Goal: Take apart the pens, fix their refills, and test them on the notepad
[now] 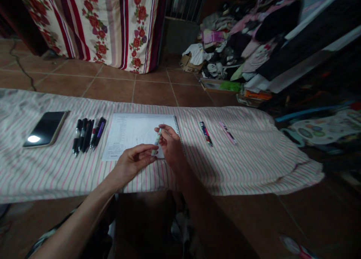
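A slim pale-green and white pen (156,141) is held upright at a slant between my two hands, over a spiral notebook (121,125). The fingertips and thumb of my left hand (135,158) pinch its lower end. Near its upper end, my right hand (170,141) has thumb and fingers closed on it. The notebook lies flat with a printed white page showing and its wire binding on the right. Part of that page is hidden behind my hands. Right of the notebook lie a dark pen with red and blue marks (206,134) and a pink pen (228,133).
Several dark pens (88,134) lie side by side left of the notebook, and a phone (46,129) rests farther left. Striped cloth (248,153) covers the low table. Beyond stand a floral curtain (113,25) and a heap of clothes (234,40) on the tiled floor.
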`<action>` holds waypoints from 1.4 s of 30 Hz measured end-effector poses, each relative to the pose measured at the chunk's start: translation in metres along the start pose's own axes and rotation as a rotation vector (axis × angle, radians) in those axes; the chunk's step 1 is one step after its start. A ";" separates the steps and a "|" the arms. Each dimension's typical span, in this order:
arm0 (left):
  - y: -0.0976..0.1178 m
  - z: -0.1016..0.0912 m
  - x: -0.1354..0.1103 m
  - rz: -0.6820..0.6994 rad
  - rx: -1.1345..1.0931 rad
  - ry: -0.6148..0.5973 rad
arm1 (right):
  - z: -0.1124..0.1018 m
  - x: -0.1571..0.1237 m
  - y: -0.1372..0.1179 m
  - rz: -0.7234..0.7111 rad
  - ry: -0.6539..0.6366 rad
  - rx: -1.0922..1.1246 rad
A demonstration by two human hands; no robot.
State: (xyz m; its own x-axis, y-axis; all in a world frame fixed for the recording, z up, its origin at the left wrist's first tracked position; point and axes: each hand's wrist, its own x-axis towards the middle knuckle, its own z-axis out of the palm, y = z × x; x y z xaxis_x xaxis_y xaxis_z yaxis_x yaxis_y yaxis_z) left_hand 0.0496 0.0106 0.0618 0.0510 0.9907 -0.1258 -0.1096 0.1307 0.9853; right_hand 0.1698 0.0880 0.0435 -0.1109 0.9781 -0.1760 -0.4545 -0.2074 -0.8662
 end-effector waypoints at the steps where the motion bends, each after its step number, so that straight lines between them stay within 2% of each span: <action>1: -0.001 0.001 0.000 0.001 0.012 -0.008 | 0.001 -0.001 0.000 0.002 -0.001 -0.012; 8: -0.010 0.003 -0.004 -0.002 0.145 -0.117 | 0.008 -0.012 -0.008 0.038 -0.098 -0.051; 18: -0.004 0.002 -0.008 0.187 0.427 -0.151 | 0.013 -0.014 -0.011 -0.004 -0.099 -0.148; 25: -0.002 0.002 -0.006 0.218 0.446 -0.172 | 0.013 -0.015 -0.009 -0.080 -0.106 -0.266; 37: -0.004 0.003 -0.008 0.310 0.489 -0.138 | 0.017 -0.016 -0.006 -0.095 -0.103 -0.248; 42: -0.010 0.003 -0.008 0.412 0.539 -0.142 | 0.017 -0.013 -0.002 -0.081 -0.075 -0.217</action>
State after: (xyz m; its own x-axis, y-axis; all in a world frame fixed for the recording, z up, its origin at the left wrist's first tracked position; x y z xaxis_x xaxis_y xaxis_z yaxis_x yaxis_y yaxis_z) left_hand 0.0535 0.0013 0.0537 0.2447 0.9366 0.2507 0.3590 -0.3277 0.8739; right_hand 0.1570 0.0756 0.0561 -0.1505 0.9858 -0.0738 -0.2654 -0.1122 -0.9576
